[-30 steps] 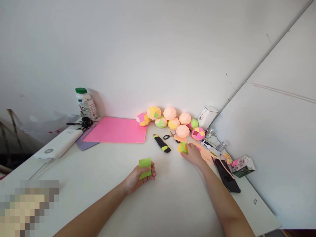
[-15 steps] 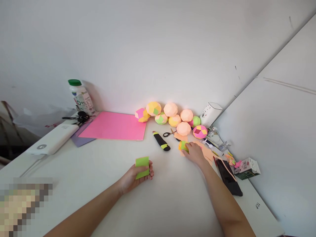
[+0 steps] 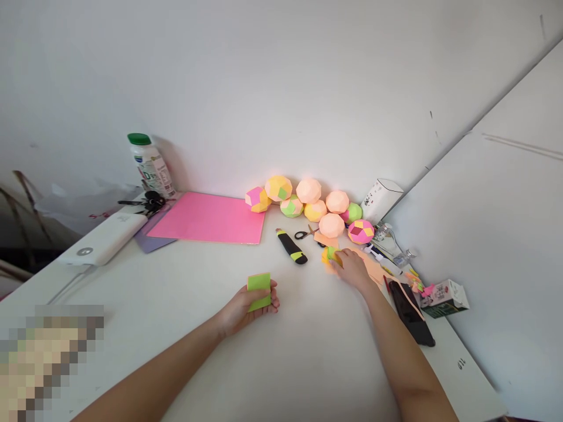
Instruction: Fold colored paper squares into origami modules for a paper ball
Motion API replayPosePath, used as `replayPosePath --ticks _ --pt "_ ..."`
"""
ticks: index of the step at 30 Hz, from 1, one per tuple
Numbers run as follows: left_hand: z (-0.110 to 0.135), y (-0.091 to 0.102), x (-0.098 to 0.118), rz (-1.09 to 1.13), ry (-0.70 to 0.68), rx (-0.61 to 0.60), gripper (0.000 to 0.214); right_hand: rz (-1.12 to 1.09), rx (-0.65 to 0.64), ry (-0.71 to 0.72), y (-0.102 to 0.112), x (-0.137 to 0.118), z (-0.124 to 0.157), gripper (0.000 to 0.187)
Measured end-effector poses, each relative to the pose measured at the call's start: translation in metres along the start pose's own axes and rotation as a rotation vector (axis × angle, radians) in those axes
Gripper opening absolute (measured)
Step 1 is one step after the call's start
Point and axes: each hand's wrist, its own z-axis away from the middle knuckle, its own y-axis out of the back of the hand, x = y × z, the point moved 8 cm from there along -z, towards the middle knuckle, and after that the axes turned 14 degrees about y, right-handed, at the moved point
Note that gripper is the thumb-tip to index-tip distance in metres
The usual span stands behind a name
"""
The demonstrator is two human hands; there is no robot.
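My left hand is over the table, closed on a square green paper with its thumb across the front. A thin pale edge shows along the paper's side. My right hand reaches farther out, its fingers curled down on a small green paper piece. Orange-yellow paper pieces lie under and beside those fingers, partly hidden by them. Just left of this hand are a black and yellow utility knife and a pair of scissors. Peach paper sheets lie to its right.
Several faceted paper balls are lined up by the wall. A pink sheet, a white power bank and a green-capped bottle are at left. A dark phone and a small carton stand at right.
The view has shifted slightly, moving everything a little right and up in the picture. My right fingers cover the green piece differently, with less of it showing. My left hand keeps its green paper.
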Motion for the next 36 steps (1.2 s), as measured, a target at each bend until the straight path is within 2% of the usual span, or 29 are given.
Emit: replayPosePath --ticks 7,15,22,36 --pt "0.001 -0.001 0.0 -0.01 0.012 0.011 0.025 0.024 0.025 -0.094 0.003 0.007 0.0 0.032" --pt "0.0 0.0 0.001 -0.012 0.01 0.01 0.024 0.021 0.019 -0.065 0.01 0.006 0.001 0.028" --pt "-0.002 0.0 0.0 -0.007 -0.002 0.004 0.024 0.046 0.009 -0.057 0.004 -0.001 0.002 0.033" --pt "-0.005 0.004 -0.002 -0.021 -0.017 -0.025 0.021 0.077 0.029 -0.034 0.011 -0.008 0.003 0.013"
